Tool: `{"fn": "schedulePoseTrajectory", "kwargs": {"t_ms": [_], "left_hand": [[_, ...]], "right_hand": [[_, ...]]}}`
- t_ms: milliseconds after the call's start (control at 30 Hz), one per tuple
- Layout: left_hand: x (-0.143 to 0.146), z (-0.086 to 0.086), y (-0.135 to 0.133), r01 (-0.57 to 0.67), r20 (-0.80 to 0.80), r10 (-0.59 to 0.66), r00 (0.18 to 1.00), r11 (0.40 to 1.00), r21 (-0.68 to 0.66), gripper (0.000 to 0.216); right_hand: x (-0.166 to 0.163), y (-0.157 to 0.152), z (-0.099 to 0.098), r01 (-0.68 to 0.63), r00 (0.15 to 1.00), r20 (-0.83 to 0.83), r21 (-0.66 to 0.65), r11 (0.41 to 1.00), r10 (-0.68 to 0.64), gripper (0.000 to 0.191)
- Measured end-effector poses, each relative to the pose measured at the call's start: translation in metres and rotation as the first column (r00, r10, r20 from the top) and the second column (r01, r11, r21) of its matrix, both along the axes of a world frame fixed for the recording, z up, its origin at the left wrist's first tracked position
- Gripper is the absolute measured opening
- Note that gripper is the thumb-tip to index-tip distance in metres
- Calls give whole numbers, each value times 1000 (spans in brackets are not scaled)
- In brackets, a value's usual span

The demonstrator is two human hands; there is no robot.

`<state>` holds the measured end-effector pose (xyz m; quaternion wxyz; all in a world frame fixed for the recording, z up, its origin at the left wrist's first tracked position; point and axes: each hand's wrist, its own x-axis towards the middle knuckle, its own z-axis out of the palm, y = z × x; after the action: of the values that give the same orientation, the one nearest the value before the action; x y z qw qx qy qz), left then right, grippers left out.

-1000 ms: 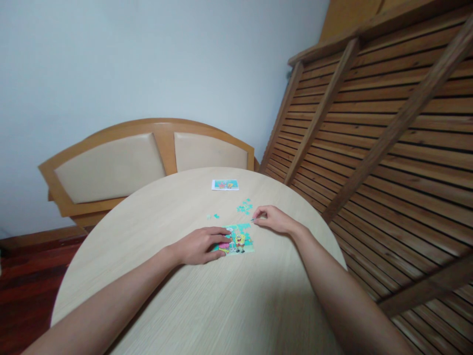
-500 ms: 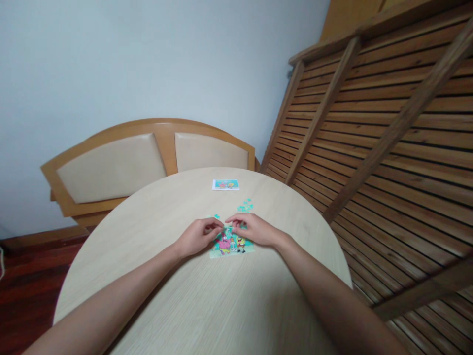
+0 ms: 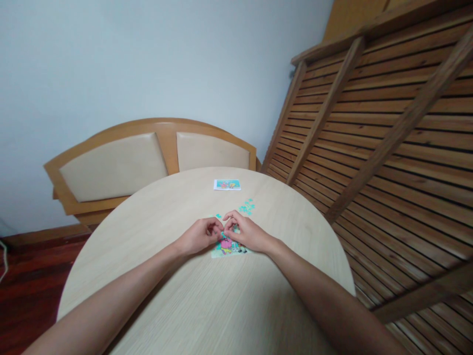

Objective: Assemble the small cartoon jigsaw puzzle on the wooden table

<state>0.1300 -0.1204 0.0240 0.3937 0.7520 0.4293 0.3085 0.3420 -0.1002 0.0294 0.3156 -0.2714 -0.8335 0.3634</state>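
Note:
A small cartoon jigsaw puzzle (image 3: 226,248), partly assembled, lies flat on the round pale wooden table (image 3: 207,301). My left hand (image 3: 199,235) and my right hand (image 3: 246,233) meet above its far edge, fingertips curled and pinched close together. Whatever sits between the fingertips is too small to make out. Both hands cover the puzzle's upper part. Several loose teal pieces (image 3: 247,206) lie just beyond my right hand, and one more piece (image 3: 218,216) sits near my fingertips.
A small printed picture card (image 3: 226,185) rests near the table's far edge. Behind the table stands a wooden bench with two beige padded backs (image 3: 148,160). A slatted wooden frame (image 3: 388,128) leans along the right. Dark red floor shows at left.
My right hand came in from the right of the puzzle to its top edge. My left hand lifted off the puzzle's left side and curled to meet it.

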Motion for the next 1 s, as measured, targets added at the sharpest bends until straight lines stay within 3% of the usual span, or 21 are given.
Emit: {"fn": "schedulePoseTrajectory", "kwargs": {"t_ms": [100,200,333,533,1000], "left_hand": [[-5,2,2,24,-2,-24,1000,999,-24,28],[-13,3,5,51,-26,-53,998,997,-58,27],[-24,1,11,22,-24,-27,999,985,-173,25],[-29,4,8,63,-88,-86,992,970,-235,28],[-23,10,-2,109,-144,-144,979,968,-227,22]], "right_hand": [[-1,1,-1,21,1000,0,29,999,-21,30],[3,2,3,14,996,88,143,990,-27,30],[11,3,8,-114,965,259,290,950,37,36],[16,6,3,-169,928,371,310,935,45,43],[16,6,3,-148,931,364,311,939,27,41]]}}
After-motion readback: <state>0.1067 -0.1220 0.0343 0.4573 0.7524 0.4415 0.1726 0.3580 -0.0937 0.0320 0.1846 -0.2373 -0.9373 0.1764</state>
